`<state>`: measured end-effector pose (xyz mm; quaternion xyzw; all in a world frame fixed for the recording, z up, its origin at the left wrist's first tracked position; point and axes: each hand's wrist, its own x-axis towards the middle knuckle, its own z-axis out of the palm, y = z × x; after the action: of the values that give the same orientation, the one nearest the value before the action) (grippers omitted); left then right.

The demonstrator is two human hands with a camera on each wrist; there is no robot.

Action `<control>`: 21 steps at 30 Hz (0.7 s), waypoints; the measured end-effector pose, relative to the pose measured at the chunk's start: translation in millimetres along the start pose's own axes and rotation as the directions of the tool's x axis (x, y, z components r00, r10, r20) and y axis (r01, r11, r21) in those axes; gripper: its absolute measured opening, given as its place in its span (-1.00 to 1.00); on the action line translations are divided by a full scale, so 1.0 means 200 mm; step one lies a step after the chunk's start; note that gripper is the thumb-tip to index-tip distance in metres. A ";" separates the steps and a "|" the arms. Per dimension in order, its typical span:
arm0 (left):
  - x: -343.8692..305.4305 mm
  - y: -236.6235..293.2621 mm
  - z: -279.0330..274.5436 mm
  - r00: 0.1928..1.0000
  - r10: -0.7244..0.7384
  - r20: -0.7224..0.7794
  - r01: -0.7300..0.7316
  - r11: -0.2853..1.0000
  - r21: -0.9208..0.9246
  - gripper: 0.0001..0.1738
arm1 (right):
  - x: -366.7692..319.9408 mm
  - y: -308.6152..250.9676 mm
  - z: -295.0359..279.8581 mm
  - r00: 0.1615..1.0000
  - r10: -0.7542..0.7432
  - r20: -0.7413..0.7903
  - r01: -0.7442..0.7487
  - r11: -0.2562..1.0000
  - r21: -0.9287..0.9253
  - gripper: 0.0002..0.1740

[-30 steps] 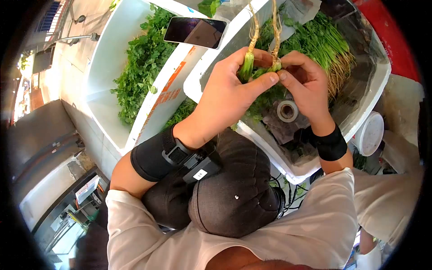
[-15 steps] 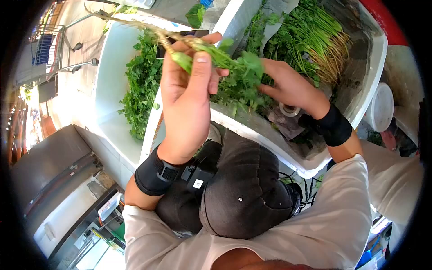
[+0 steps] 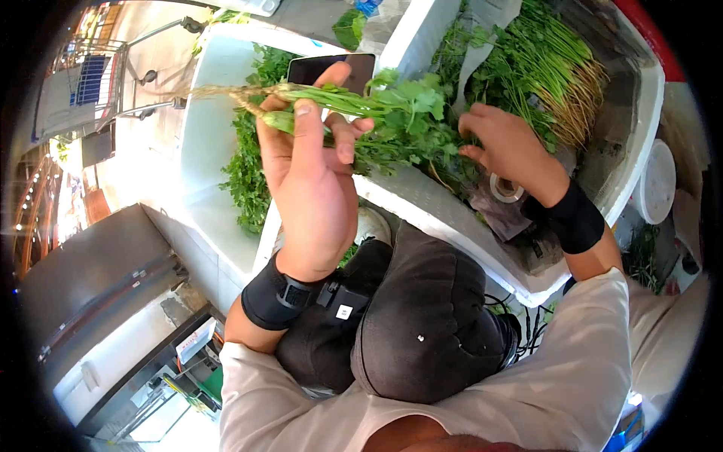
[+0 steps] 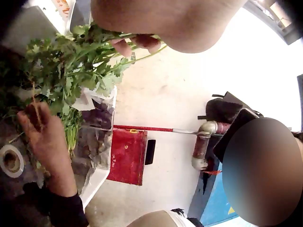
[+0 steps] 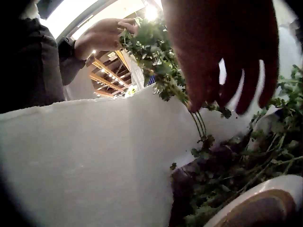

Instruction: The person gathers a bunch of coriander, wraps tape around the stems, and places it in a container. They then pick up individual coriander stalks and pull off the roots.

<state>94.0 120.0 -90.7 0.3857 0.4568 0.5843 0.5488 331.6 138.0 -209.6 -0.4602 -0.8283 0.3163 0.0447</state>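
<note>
My left hand (image 3: 312,177) holds a small bunch of coriander (image 3: 410,105) near its pale root end, thumb across the stems. The roots point left and the leafy tops spread right. Just past those leaves, my right hand (image 3: 512,147) hangs over the foam box with loosely bent fingers and a gap between thumb and forefinger. Thin stems (image 5: 199,124) pass by the thumb tip in the right wrist view, where the other fingers are spread. A yellowish stem (image 4: 34,97) crosses the right fingers in the left wrist view.
The foam box (image 3: 636,143) contains coriander with brown roots (image 3: 584,105) and a roll of tape (image 3: 506,188). Another white box (image 3: 215,151) with leafy greens (image 3: 245,181) stands left, a phone (image 3: 361,68) on its edge. A white tub (image 3: 654,181) is at the right.
The hands were together at the stems and have moved apart. The left hand turned the coriander from roots up to roots left; the right hand moved to the leafy end.
</note>
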 end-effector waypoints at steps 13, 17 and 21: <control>0.00 -0.01 0.02 0.990 -0.141 0.020 0.141 0.954 -0.263 -0.82 | 0.01 -0.10 0.17 0.938 -0.207 -0.277 0.319 0.828 0.462 -0.34; 0.00 0.01 0.00 0.997 -0.063 -0.041 0.055 0.983 -0.176 -0.76 | -0.03 -0.05 0.12 0.977 -0.159 -0.141 0.186 0.960 0.207 -0.62; 0.00 0.01 -0.04 1.000 0.022 -0.009 -0.023 0.991 -0.131 -0.75 | -0.02 0.06 0.05 0.954 0.142 0.263 -0.072 0.962 -0.262 -0.63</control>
<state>84.9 119.2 -91.0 0.3517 0.4152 0.6205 0.5647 338.8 135.2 -224.0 -0.4574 -0.8331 0.2734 -0.1482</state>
